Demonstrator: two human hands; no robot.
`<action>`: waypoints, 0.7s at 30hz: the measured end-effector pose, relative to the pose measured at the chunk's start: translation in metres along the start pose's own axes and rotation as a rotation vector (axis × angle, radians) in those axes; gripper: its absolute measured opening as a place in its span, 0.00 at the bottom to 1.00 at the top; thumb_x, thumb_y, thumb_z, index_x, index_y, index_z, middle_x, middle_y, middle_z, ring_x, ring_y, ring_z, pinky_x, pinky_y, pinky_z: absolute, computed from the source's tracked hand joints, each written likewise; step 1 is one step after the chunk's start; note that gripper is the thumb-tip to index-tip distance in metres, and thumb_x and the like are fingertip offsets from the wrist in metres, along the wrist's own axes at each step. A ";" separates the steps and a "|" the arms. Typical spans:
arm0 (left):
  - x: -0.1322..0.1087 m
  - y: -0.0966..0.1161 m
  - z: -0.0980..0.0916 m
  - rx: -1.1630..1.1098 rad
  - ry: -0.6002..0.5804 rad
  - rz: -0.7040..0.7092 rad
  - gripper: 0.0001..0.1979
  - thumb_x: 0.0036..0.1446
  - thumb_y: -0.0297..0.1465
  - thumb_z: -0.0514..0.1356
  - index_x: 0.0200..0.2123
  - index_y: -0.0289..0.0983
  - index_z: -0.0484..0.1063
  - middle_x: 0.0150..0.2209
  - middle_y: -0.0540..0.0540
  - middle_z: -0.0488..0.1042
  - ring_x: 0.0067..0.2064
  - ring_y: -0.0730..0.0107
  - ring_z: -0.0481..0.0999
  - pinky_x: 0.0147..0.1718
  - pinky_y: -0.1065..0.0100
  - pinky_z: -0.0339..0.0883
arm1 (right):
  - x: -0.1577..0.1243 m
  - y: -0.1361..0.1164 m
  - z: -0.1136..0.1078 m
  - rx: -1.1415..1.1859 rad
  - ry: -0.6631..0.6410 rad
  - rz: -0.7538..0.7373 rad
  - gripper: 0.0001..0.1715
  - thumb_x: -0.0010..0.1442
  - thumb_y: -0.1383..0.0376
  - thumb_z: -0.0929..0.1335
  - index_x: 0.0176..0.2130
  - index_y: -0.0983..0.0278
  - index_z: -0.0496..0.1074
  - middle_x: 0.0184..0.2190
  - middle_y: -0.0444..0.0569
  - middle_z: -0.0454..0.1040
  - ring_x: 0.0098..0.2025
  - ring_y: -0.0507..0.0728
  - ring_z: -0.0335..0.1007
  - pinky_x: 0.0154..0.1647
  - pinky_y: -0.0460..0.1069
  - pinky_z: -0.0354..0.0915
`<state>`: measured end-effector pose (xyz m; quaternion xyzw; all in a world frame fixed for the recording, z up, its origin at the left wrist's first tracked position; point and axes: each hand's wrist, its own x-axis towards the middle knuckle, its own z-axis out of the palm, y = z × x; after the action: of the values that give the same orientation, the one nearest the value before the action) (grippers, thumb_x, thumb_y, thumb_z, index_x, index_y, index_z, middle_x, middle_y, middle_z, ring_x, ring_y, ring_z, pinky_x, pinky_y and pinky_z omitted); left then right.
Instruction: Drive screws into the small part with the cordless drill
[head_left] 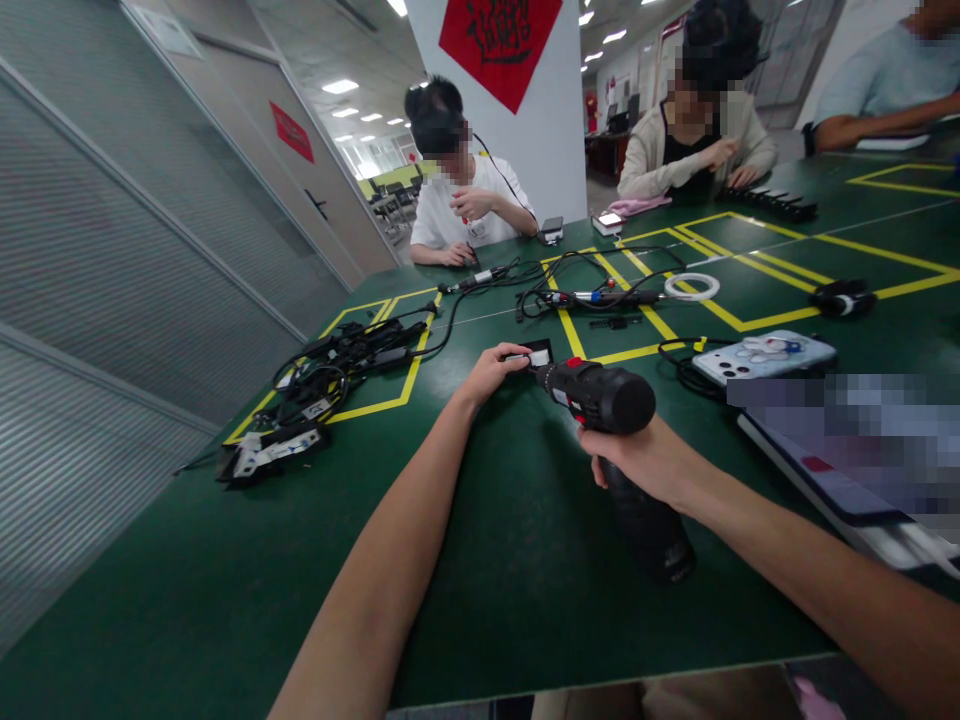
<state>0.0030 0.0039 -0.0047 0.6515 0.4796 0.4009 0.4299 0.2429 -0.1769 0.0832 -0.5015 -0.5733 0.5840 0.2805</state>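
In my right hand (637,452) is a black cordless drill (600,395) with red accents, gripped by its handle and pointing forward and left. Its chuck end reaches a small black-and-white piece (538,357) lying on the green table. My left hand (496,370) holds that piece from the left, fingers closed against its near side. The drill tip and the exact spot where it meets the piece are too small to make out.
Tangled black cables and adapters (352,360) lie to the left. Behind the drill are a cabled pen-shaped tool (600,298) and a white ring (691,288). A phone (772,355) sits at right, above a pixelated stack (847,460). Several people sit across the green table (495,600).
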 end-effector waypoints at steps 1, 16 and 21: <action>0.000 0.000 0.000 0.006 0.002 0.002 0.19 0.43 0.39 0.65 0.40 0.38 0.76 0.41 0.45 0.76 0.42 0.64 0.73 0.46 0.62 0.63 | 0.000 0.001 0.000 -0.014 -0.002 -0.006 0.06 0.52 0.64 0.66 0.28 0.66 0.70 0.18 0.48 0.72 0.21 0.54 0.69 0.23 0.47 0.61; 0.000 0.000 -0.001 0.031 -0.011 0.025 0.19 0.45 0.38 0.64 0.41 0.38 0.76 0.41 0.45 0.76 0.42 0.64 0.73 0.48 0.61 0.62 | 0.003 0.011 0.001 -0.039 0.010 -0.097 0.07 0.53 0.64 0.66 0.28 0.65 0.70 0.17 0.47 0.71 0.20 0.54 0.69 0.22 0.47 0.61; 0.002 -0.002 -0.001 0.019 -0.018 0.042 0.19 0.44 0.38 0.65 0.41 0.37 0.76 0.41 0.45 0.76 0.42 0.64 0.73 0.48 0.62 0.62 | 0.004 0.008 0.002 -0.079 0.019 -0.075 0.07 0.52 0.64 0.66 0.26 0.65 0.70 0.17 0.48 0.72 0.21 0.54 0.69 0.22 0.47 0.60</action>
<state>0.0018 0.0062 -0.0058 0.6690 0.4658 0.3992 0.4196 0.2417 -0.1762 0.0739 -0.4960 -0.6116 0.5452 0.2876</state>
